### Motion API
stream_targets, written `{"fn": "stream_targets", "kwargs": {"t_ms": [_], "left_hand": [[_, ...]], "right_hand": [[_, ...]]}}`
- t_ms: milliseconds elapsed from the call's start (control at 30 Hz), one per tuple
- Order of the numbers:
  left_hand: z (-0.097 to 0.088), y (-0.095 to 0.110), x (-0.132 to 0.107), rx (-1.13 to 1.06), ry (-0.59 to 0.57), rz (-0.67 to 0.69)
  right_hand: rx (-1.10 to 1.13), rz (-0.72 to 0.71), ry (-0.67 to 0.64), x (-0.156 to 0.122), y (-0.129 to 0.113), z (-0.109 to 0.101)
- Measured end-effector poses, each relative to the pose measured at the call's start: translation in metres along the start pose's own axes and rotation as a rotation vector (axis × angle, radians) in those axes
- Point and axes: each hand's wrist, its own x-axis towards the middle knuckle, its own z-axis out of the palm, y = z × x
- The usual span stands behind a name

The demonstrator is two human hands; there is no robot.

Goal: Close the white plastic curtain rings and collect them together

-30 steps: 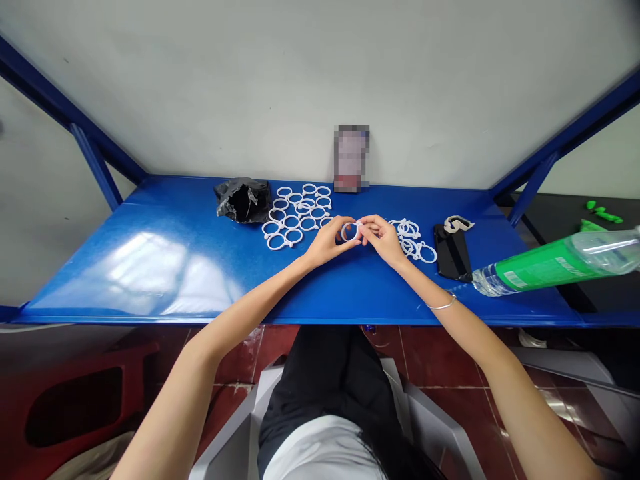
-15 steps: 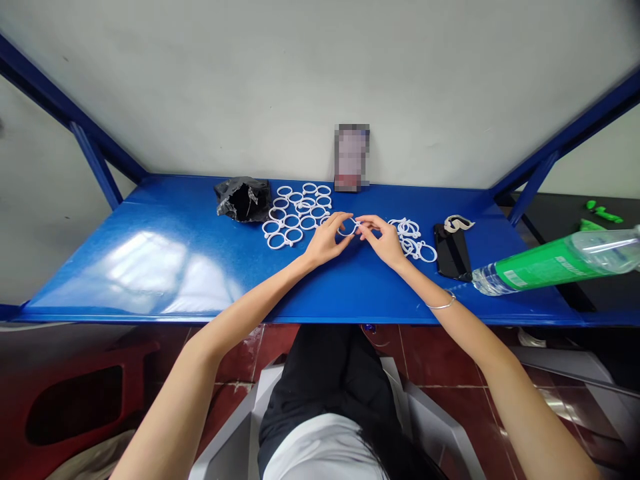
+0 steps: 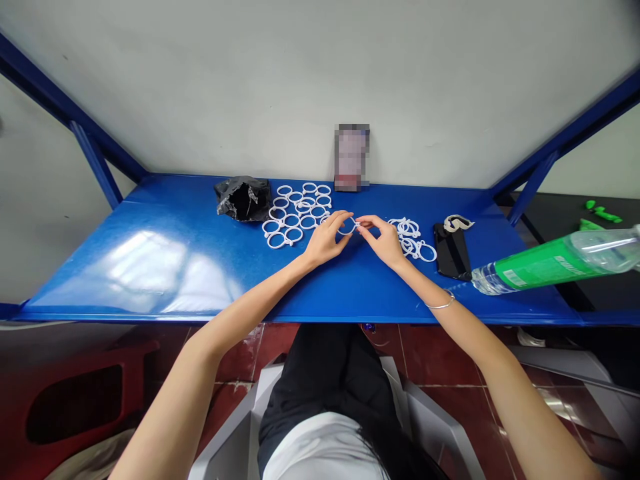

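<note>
Between my two hands, over the middle of the blue table, is a white plastic ring (image 3: 346,232) with a small knob or loop on its right side. The fingers and thumb of my left hand (image 3: 326,240) grip the ring's left side. My right hand (image 3: 382,240) pinches the small part at its right edge; the fingertips hide its detail. Left of my left hand, several white rings (image 3: 293,235) lie spread out, each with a small round knob. Just right of my right hand, a looser pile of white rings (image 3: 427,252) overlaps.
A crumpled black plastic bag (image 3: 244,199) stands open at the back left of the blue table (image 3: 330,293). A phone (image 3: 352,157) leans on the wall. To the right are a black phone (image 3: 451,252), a white strap-like item (image 3: 458,223) and a bottle with a green label (image 3: 547,263).
Both hands stay in nearly the same place around the ring. Only my fingertips have shifted very slightly; the rings on the table look unmoved.
</note>
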Motion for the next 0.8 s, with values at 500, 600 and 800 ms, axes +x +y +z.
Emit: {"fn": "stream_targets", "kwargs": {"t_ms": [500, 600, 800], "left_hand": [[0.0004, 0.0041, 0.0002, 0.001, -0.077, -0.026], [0.0005, 0.0043, 0.0003, 0.003, -0.074, -0.027], [0.0005, 0.0035, 0.0003, 0.001, -0.059, -0.031]], "right_hand": [[-0.076, -0.039, 0.0, 0.0006, -0.0006, -0.0014], [-0.073, -0.041, -0.003, 0.0004, 0.0002, -0.001], [-0.062, -0.058, -0.017, 0.0002, 0.0001, -0.0008]]}}
